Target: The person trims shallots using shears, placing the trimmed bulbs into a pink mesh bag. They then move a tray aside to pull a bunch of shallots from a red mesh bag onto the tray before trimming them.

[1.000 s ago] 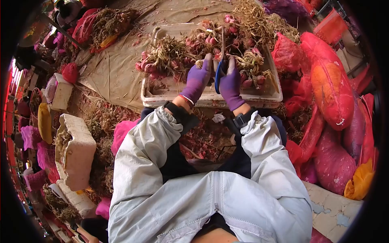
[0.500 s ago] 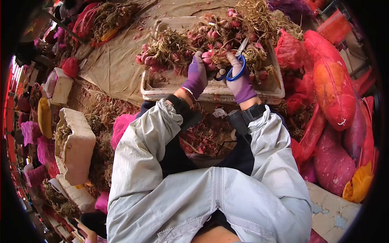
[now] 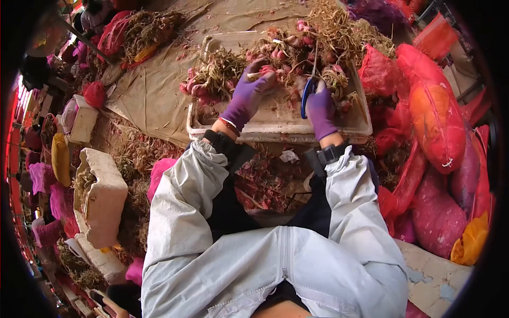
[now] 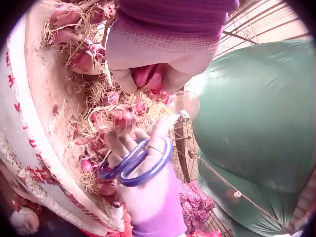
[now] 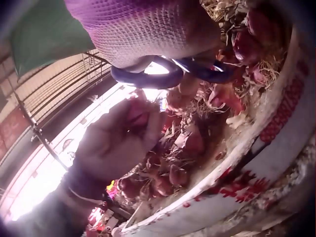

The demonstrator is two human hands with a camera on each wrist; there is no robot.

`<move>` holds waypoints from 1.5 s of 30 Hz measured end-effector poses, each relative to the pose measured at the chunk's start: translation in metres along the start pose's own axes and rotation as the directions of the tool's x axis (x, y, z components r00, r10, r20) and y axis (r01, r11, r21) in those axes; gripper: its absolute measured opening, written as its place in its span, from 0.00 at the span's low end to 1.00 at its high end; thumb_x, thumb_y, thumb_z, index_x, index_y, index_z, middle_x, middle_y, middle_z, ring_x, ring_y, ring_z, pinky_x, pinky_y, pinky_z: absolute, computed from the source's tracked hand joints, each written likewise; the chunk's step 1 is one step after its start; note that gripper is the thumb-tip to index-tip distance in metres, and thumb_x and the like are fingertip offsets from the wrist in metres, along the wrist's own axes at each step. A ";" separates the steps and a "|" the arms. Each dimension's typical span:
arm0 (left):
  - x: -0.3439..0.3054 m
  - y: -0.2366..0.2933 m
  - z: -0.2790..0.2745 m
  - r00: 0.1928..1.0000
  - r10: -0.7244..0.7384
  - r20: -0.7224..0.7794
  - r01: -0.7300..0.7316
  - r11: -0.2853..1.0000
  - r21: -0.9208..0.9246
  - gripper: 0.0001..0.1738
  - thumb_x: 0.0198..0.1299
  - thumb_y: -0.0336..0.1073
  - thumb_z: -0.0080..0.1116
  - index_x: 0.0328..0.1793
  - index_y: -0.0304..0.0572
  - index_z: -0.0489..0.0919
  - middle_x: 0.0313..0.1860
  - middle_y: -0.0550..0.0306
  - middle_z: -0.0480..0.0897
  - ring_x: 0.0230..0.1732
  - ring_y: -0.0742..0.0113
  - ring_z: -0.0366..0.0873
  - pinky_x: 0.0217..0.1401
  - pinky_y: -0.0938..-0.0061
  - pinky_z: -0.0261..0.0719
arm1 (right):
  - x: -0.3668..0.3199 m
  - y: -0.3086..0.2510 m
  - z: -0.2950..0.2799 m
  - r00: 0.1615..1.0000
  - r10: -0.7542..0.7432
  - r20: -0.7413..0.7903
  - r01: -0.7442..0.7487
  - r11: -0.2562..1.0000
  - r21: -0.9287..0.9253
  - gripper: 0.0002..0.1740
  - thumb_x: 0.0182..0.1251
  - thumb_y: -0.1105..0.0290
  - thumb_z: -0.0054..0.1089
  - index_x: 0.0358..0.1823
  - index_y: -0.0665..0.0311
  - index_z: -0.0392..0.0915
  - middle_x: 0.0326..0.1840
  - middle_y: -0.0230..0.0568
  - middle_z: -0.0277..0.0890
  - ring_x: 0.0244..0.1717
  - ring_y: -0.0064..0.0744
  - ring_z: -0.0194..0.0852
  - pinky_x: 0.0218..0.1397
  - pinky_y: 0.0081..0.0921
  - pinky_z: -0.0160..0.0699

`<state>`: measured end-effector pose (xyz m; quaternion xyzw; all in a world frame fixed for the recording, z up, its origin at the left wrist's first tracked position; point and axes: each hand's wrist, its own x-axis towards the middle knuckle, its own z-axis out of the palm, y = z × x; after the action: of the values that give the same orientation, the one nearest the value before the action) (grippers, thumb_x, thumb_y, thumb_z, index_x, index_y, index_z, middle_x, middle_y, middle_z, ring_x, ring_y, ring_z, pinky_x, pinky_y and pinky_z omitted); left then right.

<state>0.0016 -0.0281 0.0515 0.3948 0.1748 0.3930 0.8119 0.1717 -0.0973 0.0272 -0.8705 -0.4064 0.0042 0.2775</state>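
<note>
My left hand [image 3: 248, 96], in a purple-and-white glove, grips a red onion [image 4: 149, 76] between thumb and fingers over the tray. To its right, my gloved right hand [image 3: 321, 110] holds blue-handled scissors [image 3: 306, 98], the blades pointing away from me. In the left wrist view, the right hand's fingers pass through the scissor handles [image 4: 148, 165], below the left hand. Red onions with dried roots and stalks [image 3: 217, 68] lie heaped in the white foam tray [image 3: 238, 130] under and beyond both hands.
Red mesh sacks [image 3: 432, 106] crowd the right side. On the left stand a broken foam box [image 3: 106, 199] and piles of dry stalks and skins [image 3: 130, 159]. A brown ground sheet [image 3: 148, 100] spreads beyond the tray's left side.
The hands were close together and now stand apart, the left farther left, the right farther right. The scissors tilted rightward half a second ago and now point away again.
</note>
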 end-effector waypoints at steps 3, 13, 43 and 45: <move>-0.005 -0.005 0.013 0.996 0.086 -0.020 -0.080 0.976 0.203 0.40 0.48 0.15 0.52 0.70 0.44 0.60 0.56 0.58 0.72 0.55 0.69 0.71 0.59 0.74 0.70 | -0.014 -0.018 0.007 0.984 -0.177 0.005 0.086 0.506 0.858 0.16 0.58 0.67 0.65 0.43 0.60 0.69 0.30 0.32 0.75 0.33 0.18 0.76 0.33 0.14 0.72; -0.005 -0.013 0.021 0.984 0.124 0.130 -0.150 0.965 0.215 0.36 0.48 0.18 0.58 0.67 0.41 0.64 0.63 0.60 0.68 0.62 0.72 0.66 0.63 0.76 0.66 | -0.023 -0.038 -0.028 0.983 -0.145 0.114 -0.080 0.225 0.971 0.18 0.53 0.80 0.64 0.44 0.61 0.69 0.27 0.22 0.69 0.25 0.11 0.62 0.29 0.12 0.65; 0.005 -0.005 0.013 0.987 -0.093 0.132 0.128 0.948 -0.290 0.17 0.63 0.49 0.52 0.49 0.46 0.73 0.39 0.58 0.78 0.35 0.66 0.76 0.36 0.73 0.76 | -0.010 -0.021 -0.036 0.957 -0.206 0.203 -0.176 0.142 0.974 0.21 0.58 0.65 0.62 0.50 0.60 0.65 0.38 0.42 0.75 0.31 0.31 0.76 0.32 0.29 0.78; 0.007 0.004 0.015 0.996 -0.074 0.053 0.086 0.948 -0.308 0.17 0.63 0.49 0.52 0.48 0.47 0.73 0.38 0.58 0.78 0.35 0.66 0.75 0.36 0.73 0.75 | -0.008 -0.023 -0.032 0.955 -0.291 -0.051 0.238 0.654 0.718 0.40 0.46 0.46 0.71 0.53 0.62 0.63 0.41 0.50 0.73 0.39 0.40 0.77 0.38 0.34 0.76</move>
<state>0.0129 -0.0282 0.0642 0.2631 0.1104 0.3742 0.8824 0.1574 -0.1067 0.0636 -0.6238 -0.5039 0.1518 0.5779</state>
